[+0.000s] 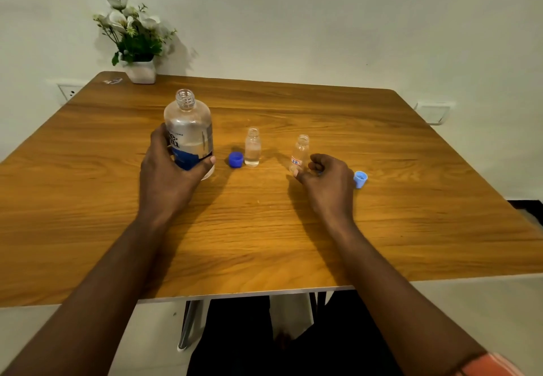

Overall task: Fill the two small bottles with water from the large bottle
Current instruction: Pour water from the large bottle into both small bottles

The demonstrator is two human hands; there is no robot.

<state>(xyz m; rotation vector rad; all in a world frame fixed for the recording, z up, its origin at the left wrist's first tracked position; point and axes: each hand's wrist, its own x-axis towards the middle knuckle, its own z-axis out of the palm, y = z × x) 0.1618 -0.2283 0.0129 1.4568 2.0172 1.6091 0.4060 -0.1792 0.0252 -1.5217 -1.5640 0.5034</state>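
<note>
Large bottle [189, 131]: clear plastic, blue-and-white label, uncapped, upright, water to roughly mid-label; left hand [167, 170] grips its lower body at table left of centre. First small bottle [252, 148]: clear, uncapped, upright on the table, more than half full of water, dark blue cap [236, 160] just beside it. Second small bottle [299, 152]: clear, red-edged label, uncapped, looks empty, leaning slightly; base pinched between thumb and forefinger of right hand [326, 179].

Head-worn, forward-down, close over table [264, 223].
</note>
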